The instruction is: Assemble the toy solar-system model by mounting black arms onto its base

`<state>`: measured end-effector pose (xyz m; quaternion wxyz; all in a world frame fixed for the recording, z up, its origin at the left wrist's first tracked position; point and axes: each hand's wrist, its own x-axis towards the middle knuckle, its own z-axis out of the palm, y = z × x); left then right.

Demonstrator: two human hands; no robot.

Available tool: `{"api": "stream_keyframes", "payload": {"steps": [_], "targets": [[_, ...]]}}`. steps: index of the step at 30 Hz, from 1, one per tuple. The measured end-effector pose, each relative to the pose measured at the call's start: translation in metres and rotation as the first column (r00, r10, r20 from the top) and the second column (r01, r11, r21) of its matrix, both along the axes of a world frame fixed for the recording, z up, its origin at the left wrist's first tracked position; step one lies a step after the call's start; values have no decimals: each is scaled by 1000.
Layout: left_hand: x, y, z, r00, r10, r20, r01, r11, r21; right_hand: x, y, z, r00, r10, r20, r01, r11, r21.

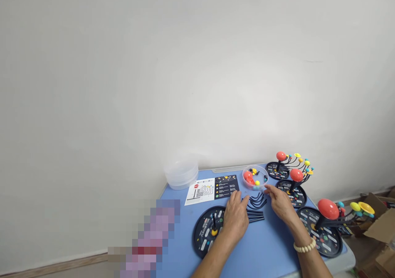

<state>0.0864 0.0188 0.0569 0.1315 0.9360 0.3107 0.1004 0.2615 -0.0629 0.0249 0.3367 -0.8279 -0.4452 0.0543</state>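
My left hand [237, 216] is over the right edge of a round black base [202, 232] with a short upright post. Its fingers are loosely spread, and its thumb is close to black curved rods [257, 201] and straight black rods [256, 216] on the table. My right hand [280, 203] reaches in from the right with fingers extended, fingertips beside the rim of a clear round tray [242, 181]. In that tray are red half-shells [249, 179], a yellow ball [257, 183] and small dark parts. I see nothing held in either hand.
Three assembled planet models [328, 209] line the right side of the blue table [185, 228]. A printed instruction sheet [200, 191] lies behind the base. Stacked clear containers [181, 174] stand at the back left. Cardboard boxes [381, 224] are on the floor at right.
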Motion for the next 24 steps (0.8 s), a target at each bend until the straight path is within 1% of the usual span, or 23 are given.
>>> {"api": "stream_keyframes", "payload": {"steps": [5, 11, 15, 20, 24], "targets": [[0, 0, -5, 999, -24, -23, 24, 1000, -5, -1, 0, -1, 1000, 10, 6, -10, 1000, -1], [0, -1, -5, 998, -20, -65, 19, 1000, -5, -3, 1, -1, 999, 30, 14, -30, 1000, -9], [0, -1, -7, 998, -18, -53, 18, 1000, -1, -4, 1, 0, 999, 41, 4, -41, 999, -2], [1, 0, -11, 999, -20, -40, 20, 1000, 9, -2, 1, -1, 997, 55, -51, -53, 998, 33], [1, 1, -14, 1000, -26, -3, 26, 1000, 17, 1, 3, -4, 989, 72, -130, -61, 994, 89]]}}
